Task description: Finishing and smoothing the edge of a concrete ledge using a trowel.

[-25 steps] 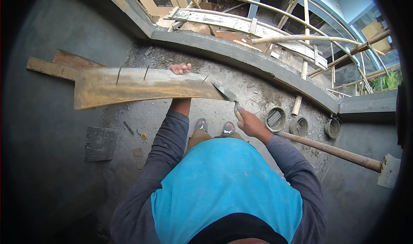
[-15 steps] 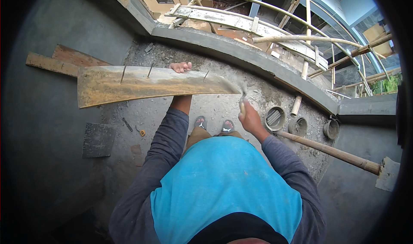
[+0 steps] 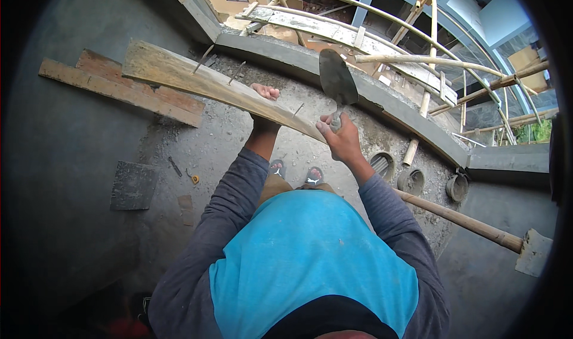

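Observation:
My left hand (image 3: 265,91) grips a long wooden plank (image 3: 200,83) from beneath, its fingers curled over the far edge. The plank slants across in front of me, with its left end farther away, and several nails stick out of its face. In my right hand (image 3: 344,140) is a trowel (image 3: 338,81), held by the handle with the blade pointing up and away from me. The trowel hand is close to the plank's right end; whether they touch I cannot tell.
Two boards (image 3: 113,88) lie at the left. Nearer are a dark square panel (image 3: 135,185) and a small tape measure (image 3: 195,179). Several buckets (image 3: 412,182) and a long wooden-handled tool (image 3: 459,218) sit at the right. Beyond a low cement wall (image 3: 274,55) stands bamboo scaffolding (image 3: 433,58).
The plank has tilted, its left end going up and away, its right end dropping nearer. The trowel has come off the plank's right end and its blade now points away.

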The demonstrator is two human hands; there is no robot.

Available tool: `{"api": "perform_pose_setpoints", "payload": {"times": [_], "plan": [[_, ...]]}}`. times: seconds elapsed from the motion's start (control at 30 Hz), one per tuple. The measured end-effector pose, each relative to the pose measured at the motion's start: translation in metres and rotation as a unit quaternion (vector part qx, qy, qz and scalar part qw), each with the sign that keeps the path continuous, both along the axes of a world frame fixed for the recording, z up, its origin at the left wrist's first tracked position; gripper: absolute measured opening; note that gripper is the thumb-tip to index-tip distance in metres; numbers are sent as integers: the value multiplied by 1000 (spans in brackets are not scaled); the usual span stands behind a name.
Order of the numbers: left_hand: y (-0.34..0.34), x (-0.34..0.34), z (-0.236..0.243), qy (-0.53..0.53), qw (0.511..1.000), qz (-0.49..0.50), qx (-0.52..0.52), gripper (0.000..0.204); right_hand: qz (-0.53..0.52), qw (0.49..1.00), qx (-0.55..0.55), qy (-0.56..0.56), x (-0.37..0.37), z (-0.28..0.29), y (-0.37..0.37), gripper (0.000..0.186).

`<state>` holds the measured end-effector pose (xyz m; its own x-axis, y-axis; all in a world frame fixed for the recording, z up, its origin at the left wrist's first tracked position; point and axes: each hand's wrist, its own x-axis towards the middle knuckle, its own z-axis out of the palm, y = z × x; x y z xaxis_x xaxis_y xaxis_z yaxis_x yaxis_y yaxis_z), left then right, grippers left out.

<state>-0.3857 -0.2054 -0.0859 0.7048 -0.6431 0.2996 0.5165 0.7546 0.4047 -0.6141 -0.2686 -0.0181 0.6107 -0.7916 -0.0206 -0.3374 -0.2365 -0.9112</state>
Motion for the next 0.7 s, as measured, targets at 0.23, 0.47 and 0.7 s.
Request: {"api": "perform_pose_setpoints", "payload": {"times": [0.23,0.47,0.7], "plan": [[-1,-14,11,-25,982,-166,-88,24,85,993,53,-70,27,1,-15,31],[13,-10,0,-52,987,-140,-56,29,101,973,203,-29,19,5,-3,33],[14,-24,-10,-63,985,-155,-31,26,137,970,199,10,15,-2,-9,35]]}}
